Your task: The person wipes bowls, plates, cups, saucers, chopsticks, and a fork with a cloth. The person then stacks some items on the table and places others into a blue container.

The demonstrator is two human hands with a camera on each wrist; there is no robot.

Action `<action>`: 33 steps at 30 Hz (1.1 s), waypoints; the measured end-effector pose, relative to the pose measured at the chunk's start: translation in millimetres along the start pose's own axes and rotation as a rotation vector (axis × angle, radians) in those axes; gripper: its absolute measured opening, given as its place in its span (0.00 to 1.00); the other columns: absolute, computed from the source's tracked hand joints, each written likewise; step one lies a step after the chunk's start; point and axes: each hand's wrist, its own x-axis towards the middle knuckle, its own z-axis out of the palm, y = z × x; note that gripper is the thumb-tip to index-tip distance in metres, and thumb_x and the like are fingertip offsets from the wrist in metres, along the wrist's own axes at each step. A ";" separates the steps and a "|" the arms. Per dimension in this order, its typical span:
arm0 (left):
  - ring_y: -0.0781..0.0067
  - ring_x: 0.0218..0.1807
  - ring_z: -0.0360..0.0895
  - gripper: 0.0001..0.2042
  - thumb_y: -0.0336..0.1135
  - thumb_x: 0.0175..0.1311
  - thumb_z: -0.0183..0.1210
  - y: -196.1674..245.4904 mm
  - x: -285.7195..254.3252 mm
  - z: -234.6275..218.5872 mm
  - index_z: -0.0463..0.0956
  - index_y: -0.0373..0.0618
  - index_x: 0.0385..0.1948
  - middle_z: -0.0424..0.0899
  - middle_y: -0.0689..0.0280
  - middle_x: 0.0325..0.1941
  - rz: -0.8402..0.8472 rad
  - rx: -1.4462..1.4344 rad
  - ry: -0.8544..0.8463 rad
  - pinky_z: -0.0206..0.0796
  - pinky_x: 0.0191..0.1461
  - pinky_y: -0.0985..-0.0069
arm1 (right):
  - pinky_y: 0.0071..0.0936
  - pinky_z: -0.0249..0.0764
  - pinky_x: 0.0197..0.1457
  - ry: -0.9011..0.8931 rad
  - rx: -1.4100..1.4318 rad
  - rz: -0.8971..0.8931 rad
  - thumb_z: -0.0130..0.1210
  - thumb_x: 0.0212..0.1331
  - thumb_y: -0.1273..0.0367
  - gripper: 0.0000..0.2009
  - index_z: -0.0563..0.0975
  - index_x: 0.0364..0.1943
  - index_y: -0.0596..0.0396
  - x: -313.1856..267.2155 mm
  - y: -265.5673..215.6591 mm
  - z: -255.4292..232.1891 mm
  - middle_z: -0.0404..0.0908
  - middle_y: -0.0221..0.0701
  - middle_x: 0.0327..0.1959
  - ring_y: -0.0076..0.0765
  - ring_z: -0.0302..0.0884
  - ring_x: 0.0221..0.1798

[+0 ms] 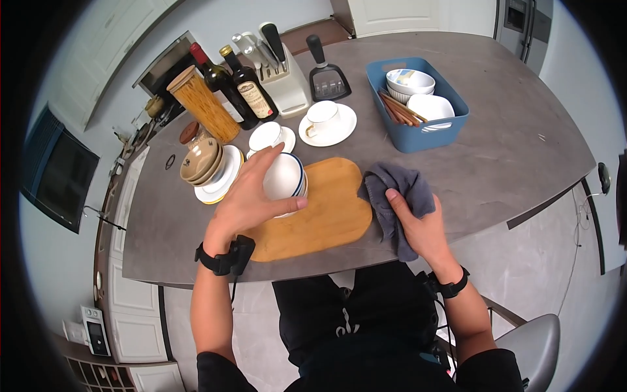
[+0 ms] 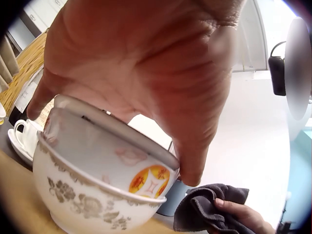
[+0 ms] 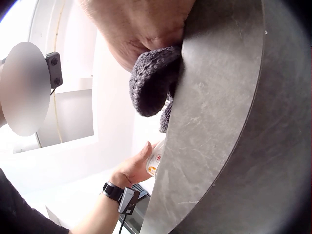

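Note:
Two nested white bowls (image 1: 282, 176) stand on the wooden cutting board (image 1: 336, 209). The upper bowl (image 2: 124, 151) has an orange emblem; grey flowers decorate the lower bowl (image 2: 87, 204). My left hand (image 1: 251, 193) spans the upper bowl's rim with thumb and fingers spread, fingertips right beside the rim. In the left wrist view, a narrow gap shows between a finger and the bowl. My right hand (image 1: 421, 228) holds a dark grey cloth (image 1: 398, 196) at the board's right end, thumb on top. Part of the cloth hangs down toward the table's front edge.
Beyond the board stand cups on saucers (image 1: 328, 124), a knife block (image 1: 287, 88), two bottles (image 1: 251, 88) and a spaghetti jar (image 1: 206, 104). Brown bowls (image 1: 202, 161) sit on plates at left. A blue basket (image 1: 424, 137) with bowls and chopsticks stands at back right.

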 end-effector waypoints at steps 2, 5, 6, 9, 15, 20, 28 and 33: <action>0.50 0.75 0.64 0.45 0.52 0.50 0.75 0.9 4.0 -3.6 0.67 0.42 0.70 0.68 0.49 0.72 0.083 0.167 0.044 0.59 0.75 0.62 | 0.28 0.77 0.53 -0.002 0.003 -0.013 0.62 0.68 0.68 0.16 0.80 0.54 0.63 0.1 -3.6 0.5 0.89 0.37 0.44 0.28 0.84 0.46; 0.50 0.72 0.68 0.38 0.50 0.56 0.71 25.5 31.4 -8.3 0.70 0.41 0.67 0.72 0.48 0.69 0.237 0.150 0.142 0.61 0.74 0.61 | 0.28 0.77 0.53 -0.020 0.017 -0.017 0.61 0.68 0.68 0.16 0.80 0.55 0.63 0.3 -4.3 0.0 0.89 0.37 0.44 0.29 0.84 0.46; 0.50 0.72 0.68 0.38 0.50 0.56 0.71 34.6 44.8 -7.8 0.70 0.41 0.67 0.72 0.48 0.69 0.239 0.154 0.137 0.61 0.74 0.61 | 0.28 0.77 0.53 -0.034 0.025 -0.015 0.61 0.68 0.68 0.16 0.80 0.55 0.63 0.4 -3.8 -1.1 0.89 0.37 0.45 0.29 0.84 0.46; 0.49 0.59 0.80 0.20 0.41 0.67 0.63 68.6 94.7 2.1 0.79 0.41 0.57 0.84 0.51 0.57 0.434 0.184 0.184 0.71 0.63 0.60 | 0.28 0.77 0.52 -0.068 0.084 0.000 0.60 0.70 0.67 0.16 0.79 0.57 0.61 -0.1 -1.6 -2.4 0.88 0.37 0.46 0.30 0.84 0.45; 0.44 0.52 0.81 0.18 0.28 0.63 0.53 112.4 208.1 52.8 0.81 0.41 0.54 0.86 0.47 0.48 0.483 0.371 0.053 0.71 0.61 0.57 | 0.32 0.76 0.50 -0.081 0.071 -0.032 0.56 0.72 0.65 0.16 0.77 0.57 0.58 1.6 -2.7 -6.6 0.87 0.40 0.43 0.40 0.84 0.43; 0.44 0.50 0.82 0.20 0.25 0.59 0.52 131.1 257.3 90.7 0.82 0.40 0.54 0.86 0.45 0.46 0.477 0.338 -0.084 0.71 0.59 0.57 | 0.43 0.76 0.46 -0.122 0.007 -0.039 0.56 0.72 0.62 0.15 0.75 0.53 0.57 2.1 -4.4 -12.0 0.84 0.47 0.40 0.63 0.81 0.45; 0.45 0.49 0.83 0.19 0.22 0.53 0.56 128.5 281.7 106.8 0.85 0.44 0.48 0.87 0.47 0.44 0.417 0.467 -0.220 0.74 0.56 0.60 | 0.48 0.76 0.43 -0.143 -0.028 -0.040 0.55 0.72 0.59 0.18 0.72 0.55 0.57 3.3 -4.9 -16.9 0.84 0.49 0.37 0.64 0.82 0.41; 0.56 0.39 0.84 0.11 0.29 0.64 0.62 126.4 276.4 87.9 0.84 0.38 0.46 0.88 0.51 0.38 0.428 0.237 0.012 0.73 0.48 0.66 | 0.45 0.77 0.45 -0.149 -0.005 0.016 0.55 0.73 0.59 0.17 0.73 0.55 0.58 1.7 -5.8 -16.4 0.84 0.49 0.36 0.63 0.82 0.42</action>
